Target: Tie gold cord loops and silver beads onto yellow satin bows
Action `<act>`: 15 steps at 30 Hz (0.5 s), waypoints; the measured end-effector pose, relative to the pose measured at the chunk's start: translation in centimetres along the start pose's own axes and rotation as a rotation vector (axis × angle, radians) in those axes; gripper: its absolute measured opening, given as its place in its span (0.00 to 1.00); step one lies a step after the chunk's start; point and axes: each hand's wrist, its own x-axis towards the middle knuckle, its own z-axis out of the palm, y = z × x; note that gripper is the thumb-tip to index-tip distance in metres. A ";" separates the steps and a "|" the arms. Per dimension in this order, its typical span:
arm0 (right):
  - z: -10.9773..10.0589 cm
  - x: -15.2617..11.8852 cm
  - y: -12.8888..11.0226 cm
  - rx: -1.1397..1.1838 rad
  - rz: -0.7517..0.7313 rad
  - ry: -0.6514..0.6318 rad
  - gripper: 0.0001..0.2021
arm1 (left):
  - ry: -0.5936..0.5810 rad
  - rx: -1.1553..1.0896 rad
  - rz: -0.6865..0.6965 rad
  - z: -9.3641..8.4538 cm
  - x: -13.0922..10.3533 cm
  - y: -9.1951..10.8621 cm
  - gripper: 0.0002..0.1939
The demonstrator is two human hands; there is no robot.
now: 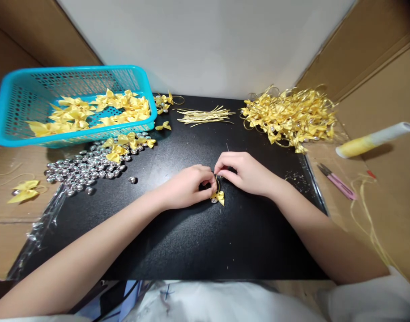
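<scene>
My left hand (191, 185) is closed in a pinch over the middle of the black table, its fingertips at a loop of gold cord (219, 184). From that loop hangs a small yellow ribbon bow (220, 197), with a silver bead (214, 201) beside it, low against the tabletop. Thumb and fingers of my right hand (243, 172) pinch the same cord just to the right, almost touching the left fingertips. A thin dark strand (227, 146) sticks up behind the right hand. The fingers partly hide where the cord crosses.
A turquoise basket (70, 137) of yellow bows stands back left, with silver beads (87, 165) before it. Cut gold cords (205, 116) lie at the back. Bow loops (292, 116) are heaped back right. Pink-handled snips (337, 181) and a cardboard tube (374, 139) lie on the right.
</scene>
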 end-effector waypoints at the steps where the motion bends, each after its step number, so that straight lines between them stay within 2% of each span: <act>1: 0.0 0.0 0.0 0.000 -0.001 -0.002 0.08 | -0.001 -0.002 0.008 0.0 0.0 0.0 0.07; 15: 0.2 0.2 0.6 -0.005 -0.006 0.032 0.07 | -0.022 0.026 0.040 0.9 0.2 0.1 0.07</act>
